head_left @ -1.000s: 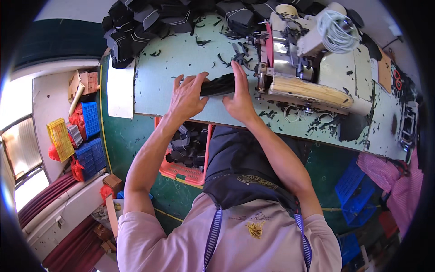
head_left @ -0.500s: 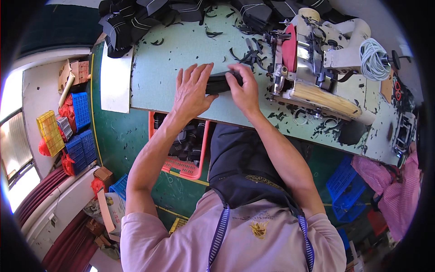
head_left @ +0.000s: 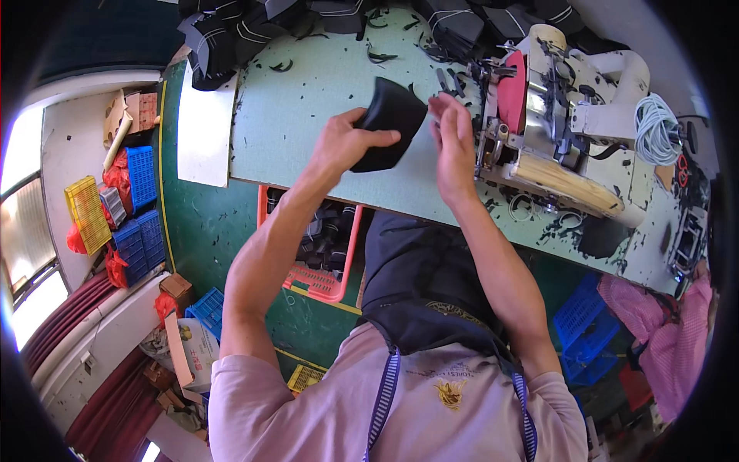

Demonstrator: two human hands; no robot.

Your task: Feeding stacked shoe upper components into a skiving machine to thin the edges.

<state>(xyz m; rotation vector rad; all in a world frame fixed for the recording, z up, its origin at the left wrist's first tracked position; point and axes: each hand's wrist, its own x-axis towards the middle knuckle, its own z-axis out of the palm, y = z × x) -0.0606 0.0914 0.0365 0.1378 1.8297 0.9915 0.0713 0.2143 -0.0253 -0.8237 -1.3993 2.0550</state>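
My left hand grips a stack of black sheet pieces near its left edge, thumb across the smooth face. The stack is tilted above the pale green table, its flat curved-edged face showing; how many pieces it holds is hidden. My right hand is raised just right of the stack, palm turned toward it. Its fingers are stretched out, hold nothing, and appear apart from the stack's right edge.
Bundles of black pieces line the table's far edge. A machine with a red guard stands on the right, black scraps around it. A white board lies at the left end. Below the table's front edge sits a red crate of black pieces.
The stack has been turned from edge-on between both hands to broad face showing, and raised. My right hand has let go and moved right; my left hand now grips it alone.
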